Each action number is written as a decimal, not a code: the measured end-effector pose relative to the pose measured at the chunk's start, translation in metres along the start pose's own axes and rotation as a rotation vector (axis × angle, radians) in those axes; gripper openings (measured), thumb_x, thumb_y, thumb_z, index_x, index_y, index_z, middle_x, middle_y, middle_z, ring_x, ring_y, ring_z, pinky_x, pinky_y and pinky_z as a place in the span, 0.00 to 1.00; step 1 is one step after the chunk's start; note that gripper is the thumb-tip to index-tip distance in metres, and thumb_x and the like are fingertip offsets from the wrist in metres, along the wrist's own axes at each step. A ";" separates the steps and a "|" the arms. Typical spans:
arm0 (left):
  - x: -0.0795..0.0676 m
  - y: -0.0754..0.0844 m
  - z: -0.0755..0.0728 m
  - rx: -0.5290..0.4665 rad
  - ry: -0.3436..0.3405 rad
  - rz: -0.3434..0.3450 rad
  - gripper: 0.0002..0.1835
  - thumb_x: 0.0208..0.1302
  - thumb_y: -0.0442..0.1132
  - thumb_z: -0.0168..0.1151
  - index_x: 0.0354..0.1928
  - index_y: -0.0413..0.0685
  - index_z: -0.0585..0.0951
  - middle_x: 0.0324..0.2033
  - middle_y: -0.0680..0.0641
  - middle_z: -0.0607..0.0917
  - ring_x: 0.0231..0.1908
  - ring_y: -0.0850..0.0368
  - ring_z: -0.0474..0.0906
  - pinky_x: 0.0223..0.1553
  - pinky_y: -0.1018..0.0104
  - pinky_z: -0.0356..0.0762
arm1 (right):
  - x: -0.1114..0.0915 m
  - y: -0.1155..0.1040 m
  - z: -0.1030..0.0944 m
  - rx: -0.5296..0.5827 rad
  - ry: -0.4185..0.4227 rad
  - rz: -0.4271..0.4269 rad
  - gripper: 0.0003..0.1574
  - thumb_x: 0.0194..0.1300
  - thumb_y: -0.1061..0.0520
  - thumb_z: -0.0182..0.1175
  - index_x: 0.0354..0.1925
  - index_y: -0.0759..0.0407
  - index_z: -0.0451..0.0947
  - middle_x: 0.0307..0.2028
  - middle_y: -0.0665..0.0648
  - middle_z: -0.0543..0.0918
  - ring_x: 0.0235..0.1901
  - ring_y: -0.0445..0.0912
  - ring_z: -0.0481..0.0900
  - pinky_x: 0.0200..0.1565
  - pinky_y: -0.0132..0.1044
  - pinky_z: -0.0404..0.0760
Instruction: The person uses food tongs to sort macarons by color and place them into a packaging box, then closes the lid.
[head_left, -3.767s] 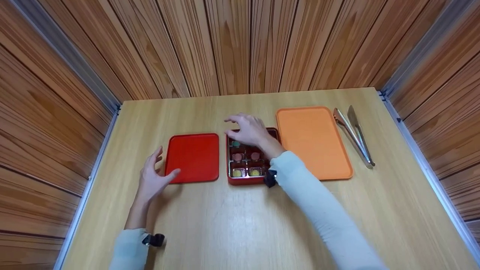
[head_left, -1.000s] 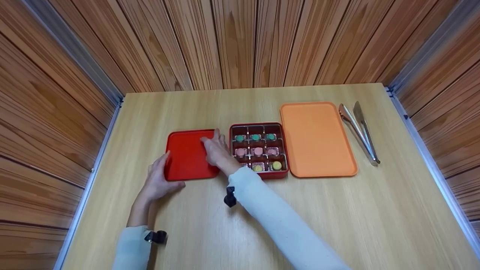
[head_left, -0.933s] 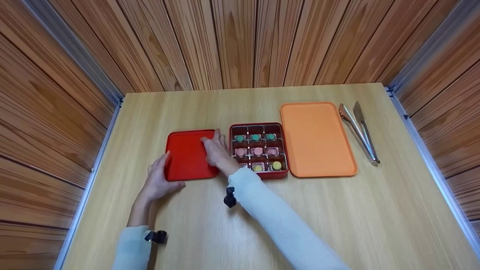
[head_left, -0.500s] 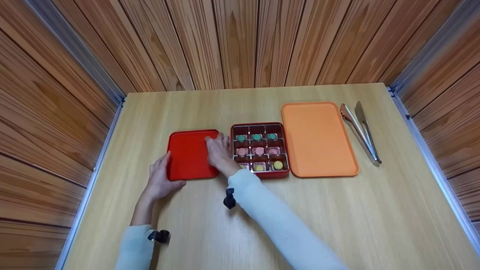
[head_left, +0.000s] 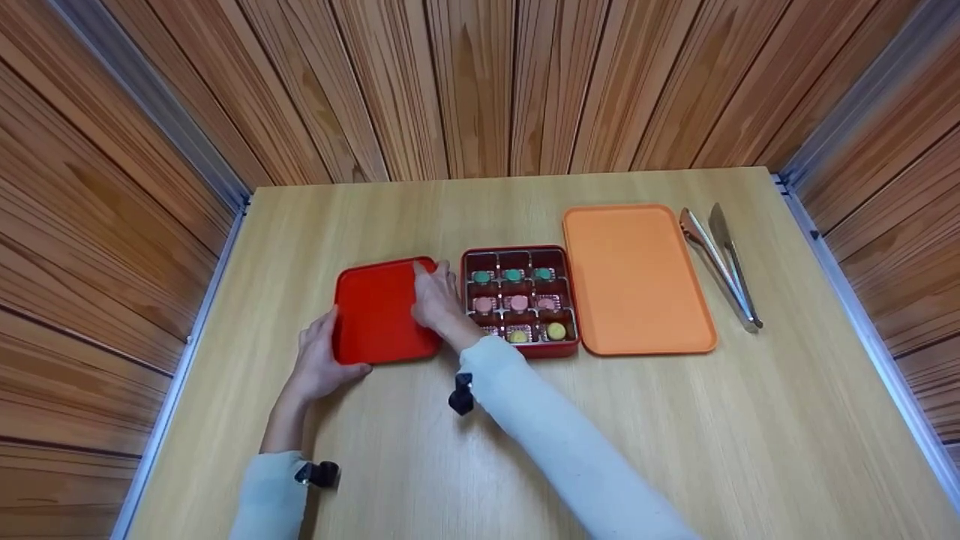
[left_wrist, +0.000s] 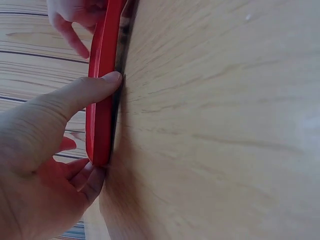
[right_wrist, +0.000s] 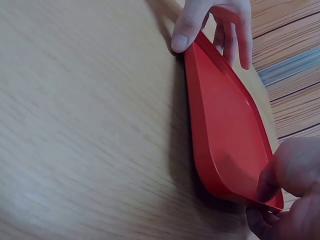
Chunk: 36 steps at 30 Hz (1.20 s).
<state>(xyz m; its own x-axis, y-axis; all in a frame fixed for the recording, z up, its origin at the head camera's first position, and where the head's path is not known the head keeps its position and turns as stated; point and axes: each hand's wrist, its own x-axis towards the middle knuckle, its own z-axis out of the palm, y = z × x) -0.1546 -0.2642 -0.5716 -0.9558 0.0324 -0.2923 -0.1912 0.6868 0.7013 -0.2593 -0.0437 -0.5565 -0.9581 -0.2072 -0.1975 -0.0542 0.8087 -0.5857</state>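
A shallow square red lid (head_left: 375,315) lies left of the box in the head view, hollow side up. My left hand (head_left: 319,360) holds its near left corner, thumb along the front side and fingers round the left. At the right edge, my right hand (head_left: 439,304) pinches the rim. The right wrist view shows the lid (right_wrist: 230,120) tilted, with shadow under its raised end. In the left wrist view, my left thumb presses the outer wall of the lid (left_wrist: 102,125).
Right of my right hand stands a red box (head_left: 551,350) with dividers, holding green sweets (head_left: 513,275), pink sweets (head_left: 519,303) and yellow sweets (head_left: 556,331). An orange tray (head_left: 637,277) adjoins it. Metal tongs (head_left: 720,274) lie beyond, near wooden walls.
My right hand has moved left from over the box to the lid's right edge. My left hand has closed onto the lid's corner. The lid has just tilted, its right side rising.
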 end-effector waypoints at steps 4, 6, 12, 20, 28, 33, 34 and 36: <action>0.000 -0.001 -0.001 -0.001 -0.005 0.003 0.67 0.66 0.40 0.82 0.93 0.45 0.43 0.90 0.32 0.51 0.85 0.31 0.49 0.85 0.30 0.65 | 0.000 0.000 0.000 -0.009 0.040 -0.003 0.38 0.72 0.63 0.69 0.78 0.60 0.76 0.73 0.76 0.71 0.71 0.69 0.79 0.76 0.58 0.82; -0.001 -0.002 -0.002 -0.002 -0.005 0.009 0.67 0.66 0.39 0.81 0.93 0.45 0.43 0.90 0.32 0.51 0.85 0.31 0.49 0.85 0.30 0.65 | -0.001 -0.001 -0.003 -0.005 0.041 0.001 0.37 0.75 0.60 0.69 0.79 0.59 0.76 0.74 0.75 0.71 0.71 0.68 0.80 0.76 0.57 0.83; -0.001 -0.005 -0.002 -0.010 0.012 0.041 0.67 0.63 0.38 0.81 0.93 0.43 0.44 0.89 0.31 0.53 0.84 0.30 0.51 0.83 0.29 0.66 | -0.001 -0.005 -0.012 0.085 -0.007 0.019 0.45 0.78 0.56 0.71 0.86 0.55 0.69 0.79 0.75 0.67 0.67 0.64 0.85 0.74 0.53 0.85; -0.001 -0.008 0.002 0.011 0.049 0.086 0.65 0.62 0.36 0.80 0.92 0.37 0.46 0.87 0.28 0.56 0.82 0.29 0.53 0.82 0.28 0.65 | 0.005 0.001 -0.006 0.085 -0.042 0.010 0.45 0.79 0.52 0.72 0.86 0.49 0.69 0.79 0.72 0.65 0.57 0.61 0.88 0.66 0.52 0.90; -0.003 -0.008 0.000 0.001 0.038 0.074 0.66 0.62 0.36 0.81 0.92 0.40 0.45 0.88 0.29 0.55 0.83 0.29 0.52 0.83 0.28 0.65 | -0.005 -0.008 -0.012 0.022 -0.031 -0.002 0.44 0.79 0.51 0.73 0.86 0.48 0.70 0.78 0.72 0.66 0.60 0.59 0.88 0.67 0.48 0.90; -0.004 -0.008 0.000 -0.020 0.033 0.087 0.69 0.62 0.35 0.81 0.93 0.44 0.41 0.89 0.31 0.54 0.83 0.30 0.51 0.83 0.28 0.65 | -0.007 -0.009 -0.015 0.016 -0.033 -0.006 0.45 0.79 0.49 0.72 0.86 0.47 0.69 0.79 0.71 0.65 0.57 0.56 0.88 0.63 0.44 0.92; -0.004 -0.007 -0.001 -0.028 0.031 0.087 0.70 0.62 0.35 0.81 0.93 0.45 0.40 0.89 0.31 0.53 0.84 0.30 0.51 0.83 0.28 0.65 | -0.007 -0.009 -0.016 0.017 -0.036 -0.005 0.44 0.80 0.49 0.72 0.86 0.47 0.69 0.78 0.70 0.65 0.55 0.56 0.88 0.62 0.43 0.92; -0.005 -0.007 -0.002 -0.054 0.028 0.083 0.71 0.61 0.35 0.81 0.94 0.48 0.39 0.90 0.33 0.52 0.84 0.31 0.49 0.84 0.27 0.65 | -0.008 -0.009 -0.018 0.021 -0.039 -0.007 0.44 0.80 0.48 0.71 0.87 0.47 0.68 0.78 0.69 0.65 0.53 0.55 0.87 0.59 0.41 0.93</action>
<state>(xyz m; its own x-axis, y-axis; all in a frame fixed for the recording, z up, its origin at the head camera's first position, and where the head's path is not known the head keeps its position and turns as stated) -0.1489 -0.2706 -0.5739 -0.9746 0.0665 -0.2141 -0.1223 0.6427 0.7563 -0.2567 -0.0396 -0.5350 -0.9462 -0.2345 -0.2231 -0.0548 0.7954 -0.6036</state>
